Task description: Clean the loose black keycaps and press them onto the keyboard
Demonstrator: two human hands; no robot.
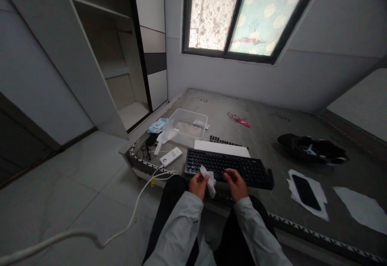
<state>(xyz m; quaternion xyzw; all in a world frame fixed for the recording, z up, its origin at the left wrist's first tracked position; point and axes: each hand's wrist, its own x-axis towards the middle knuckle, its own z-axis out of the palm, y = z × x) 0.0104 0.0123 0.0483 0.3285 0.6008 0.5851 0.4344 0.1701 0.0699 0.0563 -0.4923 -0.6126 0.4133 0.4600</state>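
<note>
While the left hand (198, 184) pinches a tissue (211, 182) by the keyboard (228, 164) on the bed (260, 117), the right hand (236, 183) curls at its near edge (whether holding anything, I cannot tell).

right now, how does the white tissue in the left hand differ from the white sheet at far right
The white tissue is crumpled; the thin white sheet lies spread out. The tissue is held in the left hand; the sheet rests on the grey surface. The tissue looks smaller than the sheet. Both are white.
</note>
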